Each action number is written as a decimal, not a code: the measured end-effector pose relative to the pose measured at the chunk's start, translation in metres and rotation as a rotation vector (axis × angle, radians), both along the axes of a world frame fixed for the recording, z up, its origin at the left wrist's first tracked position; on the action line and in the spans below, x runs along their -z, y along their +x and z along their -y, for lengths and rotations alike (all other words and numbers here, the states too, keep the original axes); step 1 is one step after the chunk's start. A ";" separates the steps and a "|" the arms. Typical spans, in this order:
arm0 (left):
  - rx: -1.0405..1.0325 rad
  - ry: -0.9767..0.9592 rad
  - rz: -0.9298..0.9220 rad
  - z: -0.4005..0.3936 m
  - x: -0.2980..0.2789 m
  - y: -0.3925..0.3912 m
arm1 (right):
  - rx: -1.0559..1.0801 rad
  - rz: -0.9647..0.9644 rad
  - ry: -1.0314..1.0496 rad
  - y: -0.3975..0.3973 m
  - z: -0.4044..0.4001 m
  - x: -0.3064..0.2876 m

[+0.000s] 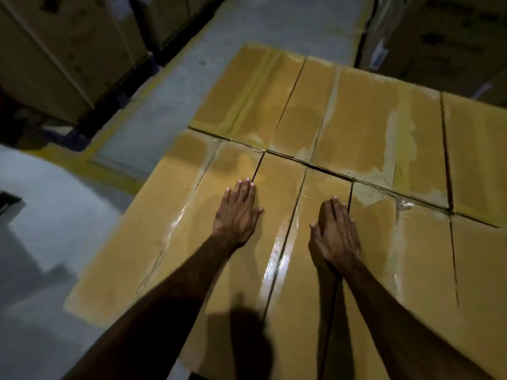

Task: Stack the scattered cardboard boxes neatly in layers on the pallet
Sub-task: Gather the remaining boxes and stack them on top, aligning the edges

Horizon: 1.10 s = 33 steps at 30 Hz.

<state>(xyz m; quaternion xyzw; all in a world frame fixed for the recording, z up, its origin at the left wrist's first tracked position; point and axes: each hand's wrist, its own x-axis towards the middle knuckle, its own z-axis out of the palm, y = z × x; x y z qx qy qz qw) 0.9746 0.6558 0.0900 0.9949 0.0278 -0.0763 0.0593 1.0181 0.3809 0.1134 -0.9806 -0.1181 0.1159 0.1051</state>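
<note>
Both hands, left (238, 212) and right (335, 233), press flat with straight fingers on the cardboard box (285, 215) beneath them

A dim warehouse: taped cardboard boxes (343, 127) packed edge to edge in a layer, a grey concrete floor (55, 209) with yellow painted lines (118, 124) (aisle markings), and tall stacked cartons (63, 50) alongside.

no legible text, marks on background cartons (63, 48) blurred
</note>
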 end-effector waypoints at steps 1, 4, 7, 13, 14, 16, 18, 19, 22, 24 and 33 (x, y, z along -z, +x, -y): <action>0.037 0.005 -0.006 -0.008 0.001 0.022 | 0.024 0.012 0.001 0.013 -0.009 0.001; 0.106 0.023 0.013 -0.025 0.007 0.076 | 0.048 0.071 -0.003 0.050 -0.042 0.008; 0.146 0.031 0.029 -0.038 0.010 0.121 | 0.051 0.114 0.029 0.088 -0.088 0.014; 0.210 0.021 0.081 -0.042 0.017 0.175 | -0.074 0.169 0.037 0.145 -0.152 0.028; 0.222 0.018 0.093 -0.040 0.018 0.180 | -0.098 0.176 0.029 0.151 -0.153 0.030; 0.242 -0.002 0.109 -0.037 0.021 0.190 | -0.134 0.191 0.030 0.160 -0.153 0.033; 0.253 -0.007 0.122 -0.036 0.024 0.194 | -0.133 0.215 0.022 0.162 -0.152 0.035; 0.259 -0.007 0.127 -0.036 0.026 0.194 | -0.118 0.227 0.015 0.161 -0.153 0.037; 0.268 -0.017 0.140 -0.036 0.029 0.193 | -0.078 0.241 0.006 0.160 -0.157 0.043; 0.266 -0.020 0.142 -0.037 0.029 0.194 | -0.070 0.234 0.012 0.161 -0.158 0.045; 0.271 -0.038 0.159 -0.034 0.031 0.194 | -0.058 0.246 0.032 0.163 -0.159 0.048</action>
